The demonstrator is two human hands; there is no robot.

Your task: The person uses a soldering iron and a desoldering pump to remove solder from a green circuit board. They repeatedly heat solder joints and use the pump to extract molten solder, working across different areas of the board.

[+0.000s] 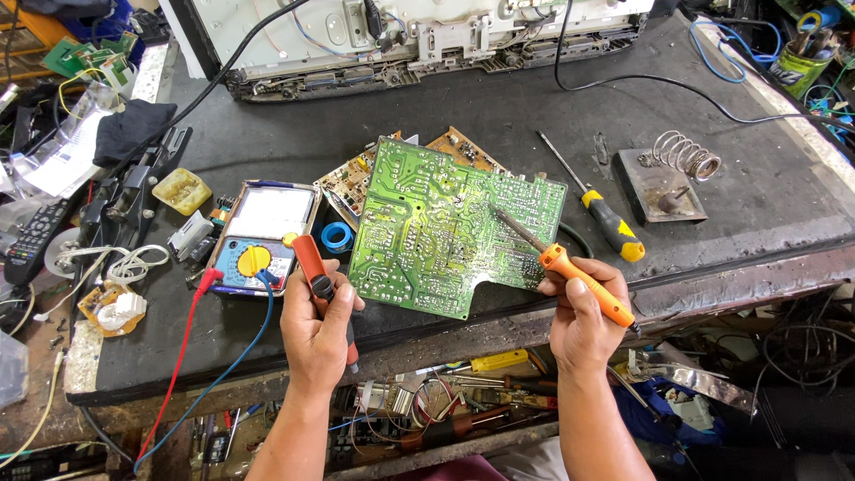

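A green circuit board (445, 223) lies solder side up on the dark workbench (499, 116), overlapping a brown board (463, 147) behind it. My right hand (583, 325) grips an orange soldering iron (583, 281), its tip resting on the green board near the middle right. My left hand (321, 330) holds a red, pen-shaped tool (312, 267) upright, just left of the board's near left corner.
A multimeter (263, 236) with red and blue leads sits left of the board. A yellow-handled screwdriver (606, 218) and a spring soldering-iron stand (668, 178) lie to the right. An opened flat-screen chassis (419, 36) spans the back. Clutter crowds the left edge; tools fill the shelf below.
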